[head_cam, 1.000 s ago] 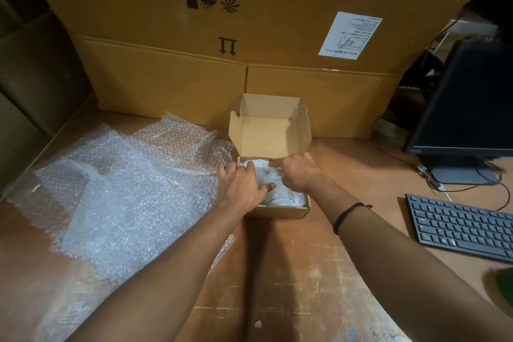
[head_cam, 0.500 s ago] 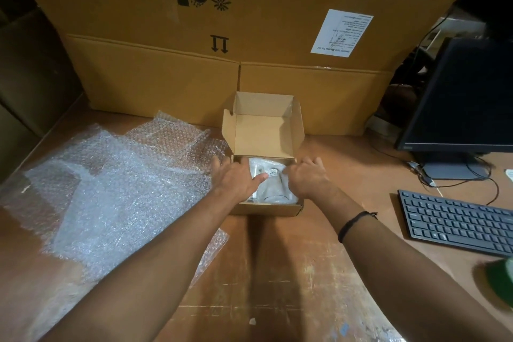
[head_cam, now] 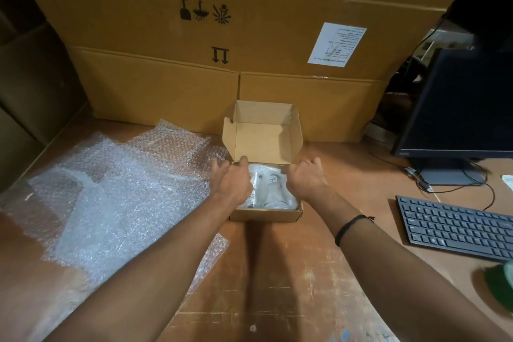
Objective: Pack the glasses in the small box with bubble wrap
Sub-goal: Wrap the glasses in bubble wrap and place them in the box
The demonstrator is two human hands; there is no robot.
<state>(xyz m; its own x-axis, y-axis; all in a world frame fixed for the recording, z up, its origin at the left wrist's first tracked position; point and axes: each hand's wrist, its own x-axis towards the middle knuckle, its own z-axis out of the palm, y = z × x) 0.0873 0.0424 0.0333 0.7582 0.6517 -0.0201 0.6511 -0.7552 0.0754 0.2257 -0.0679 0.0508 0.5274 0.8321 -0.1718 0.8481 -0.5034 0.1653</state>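
Both hands have slid off the wrapped bundle and out to the sides of the carton, further towards its lid than half a second ago. Loose sheets of bubble wrap (head_cam: 111, 189) lie spread over the left part of the wooden table (head_cam: 277, 286). Just beside them, the left hand (head_cam: 231, 183) lies along the left wall of the small box (head_cam: 266, 215), fingers stretched forward and fairly straight, the forefinger touching the fold at the foot of the raised lid (head_cam: 263, 141); it grips nothing. Between the two hands, the glasses (head_cam: 270, 189) lie inside the small box, swathed in clear wrap; how many I cannot make out. The right hand (head_cam: 306, 178), a dark band (head_cam: 349, 228) on its wrist, sits over the right wall with its fingers bent downward; whether they clasp the cardboard I cannot tell. Big cartons (head_cam: 166, 36) are stacked behind. Further right, a keyboard (head_cam: 455, 230) lies before a dark monitor (head_cam: 466, 103).
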